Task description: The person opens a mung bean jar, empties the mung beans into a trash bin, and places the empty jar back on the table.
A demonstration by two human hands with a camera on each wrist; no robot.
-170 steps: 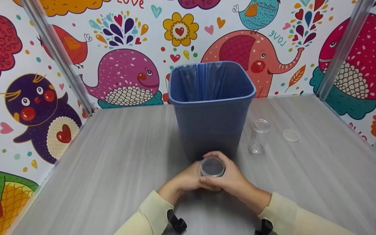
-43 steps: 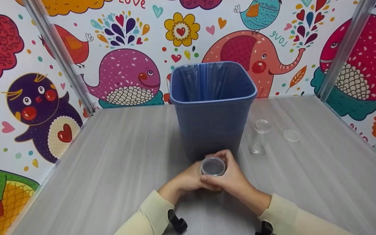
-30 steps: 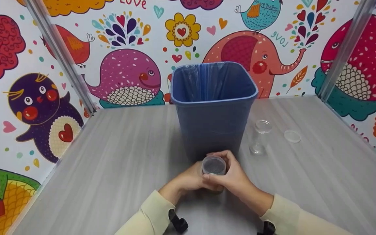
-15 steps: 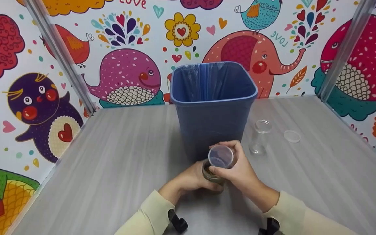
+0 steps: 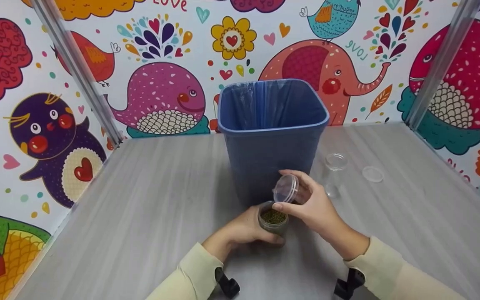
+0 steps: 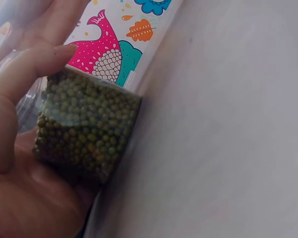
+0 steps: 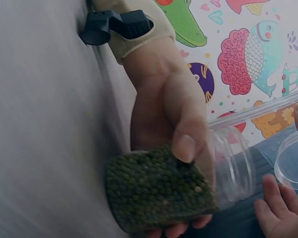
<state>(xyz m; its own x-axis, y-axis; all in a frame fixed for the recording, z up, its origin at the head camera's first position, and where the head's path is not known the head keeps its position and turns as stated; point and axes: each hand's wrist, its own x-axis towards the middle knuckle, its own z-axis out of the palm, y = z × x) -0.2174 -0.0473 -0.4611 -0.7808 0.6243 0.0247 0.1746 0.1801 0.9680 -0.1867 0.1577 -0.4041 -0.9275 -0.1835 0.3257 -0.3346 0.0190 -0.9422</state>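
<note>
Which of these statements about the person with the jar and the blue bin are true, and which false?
1. The left hand grips a clear jar holding small green beans. True.
2. The jar's lid is on the jar. False: the right hand holds the lid, lifted off and tilted above the jar's open mouth.
3. The blue bin stands on the table behind the jar. True.
4. The bin is full of beans. False: only its liner shows inside; no beans can be seen.
5. A second, empty clear jar stands right of the bin, with a loose lid lying beside it. True.
6. The bean jar lies on its side. False: it stands upright on the table.
</note>
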